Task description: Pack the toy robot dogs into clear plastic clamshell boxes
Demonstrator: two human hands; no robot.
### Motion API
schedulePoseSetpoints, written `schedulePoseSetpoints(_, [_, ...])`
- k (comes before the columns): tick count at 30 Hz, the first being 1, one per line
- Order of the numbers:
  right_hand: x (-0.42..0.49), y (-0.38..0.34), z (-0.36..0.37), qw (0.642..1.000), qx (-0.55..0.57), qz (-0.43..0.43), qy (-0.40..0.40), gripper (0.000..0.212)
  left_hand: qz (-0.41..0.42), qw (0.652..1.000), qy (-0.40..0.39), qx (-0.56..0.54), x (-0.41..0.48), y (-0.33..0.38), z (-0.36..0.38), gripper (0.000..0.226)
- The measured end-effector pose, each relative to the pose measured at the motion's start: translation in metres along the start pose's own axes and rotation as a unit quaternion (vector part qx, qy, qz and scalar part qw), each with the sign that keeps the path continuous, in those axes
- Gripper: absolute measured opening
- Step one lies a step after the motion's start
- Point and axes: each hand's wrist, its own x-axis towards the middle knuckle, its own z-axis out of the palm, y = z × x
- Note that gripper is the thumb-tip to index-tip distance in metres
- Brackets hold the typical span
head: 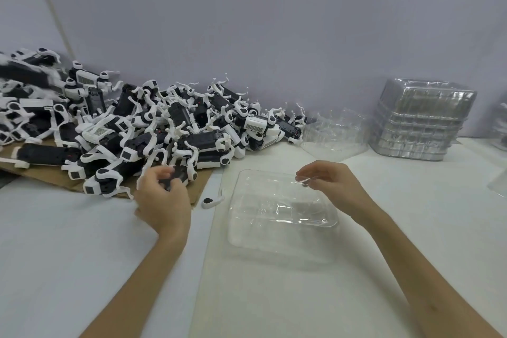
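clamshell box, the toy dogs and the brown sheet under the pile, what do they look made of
Clamshell box: thin clear plastic, glossy; the table shows through and its ridges glint. Toy robot dogs: likely hard moulded plastic, black bodies and white legs with a smooth, dull sheen. Brown sheet: probably cardboard, matte, flat with a cut edge.

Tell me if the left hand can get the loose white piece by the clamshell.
Probably yes for reach: the piece lies bare right beside the left hand, though that hand already grips a dog.
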Motion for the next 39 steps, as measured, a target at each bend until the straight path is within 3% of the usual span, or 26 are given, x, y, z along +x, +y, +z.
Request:
schedulePoseSetpoints(3, [0.000,0.000,0.002,1.000,-0.004,-0.002,-0.016,0.036,0.006,0.996,-0.085,-0.008,-0.005,-0.001,0.004,0.038])
schedulePoseSetpoints(6, [-0.001,0.001,0.002,1.000,-0.004,0.000,-0.020,0.037,-0.041,0.981,-0.154,-0.113,-0.013,0.002,0.009,0.038])
schedulePoseSetpoints(12, [-0.002,0.000,-0.001,0.998,-0.055,-0.006,-0.006,0.038,-0.124,0.937,-0.112,-0.307,-0.008,0.008,0.002,0.029])
schedulePoseSetpoints(16, [-0.006,-0.006,0.002,0.979,-0.160,-0.114,0.062,0.027,-0.094,0.915,-0.120,-0.375,-0.009,0.017,-0.005,0.029])
schedulePoseSetpoints(19, [-0.011,-0.020,0.009,0.958,-0.191,-0.202,0.063,0.012,-0.064,0.901,-0.140,-0.406,-0.012,0.024,-0.011,0.025])
schedulePoseSetpoints(21, [-0.015,-0.030,0.018,0.947,-0.236,-0.217,0.025,0.014,-0.044,0.888,-0.191,-0.417,-0.015,0.029,-0.014,0.023])
schedulePoseSetpoints(23, [-0.020,-0.039,0.029,0.938,-0.265,-0.225,-0.019,0.019,-0.041,0.847,-0.297,-0.440,-0.018,0.034,-0.016,0.018])
schedulePoseSetpoints(25, [-0.025,-0.045,0.038,0.943,-0.231,-0.232,-0.062,0.021,-0.054,0.792,-0.397,-0.461,-0.020,0.037,-0.016,0.011])
schedulePoseSetpoints(28, [-0.033,-0.050,0.045,0.975,-0.087,-0.174,-0.111,0.032,-0.078,0.761,-0.459,-0.451,-0.025,0.038,-0.017,0.020])
schedulePoseSetpoints(31, [-0.033,-0.052,0.050,0.982,-0.022,-0.163,-0.090,0.037,-0.105,0.741,-0.487,-0.451,-0.026,0.039,-0.019,0.027])
schedulePoseSetpoints(35, [-0.029,-0.054,0.046,0.985,0.097,-0.138,-0.040,0.032,-0.080,0.708,-0.532,-0.458,-0.024,0.036,-0.016,0.021])
schedulePoseSetpoints(37, [-0.026,-0.053,0.039,0.984,0.121,-0.128,0.003,0.034,-0.065,0.719,-0.520,-0.456,-0.021,0.033,-0.015,0.023])
schedulePoseSetpoints(39, [-0.020,-0.052,0.030,0.982,0.157,-0.098,0.045,0.034,-0.026,0.790,-0.468,-0.396,-0.014,0.029,-0.012,0.024])
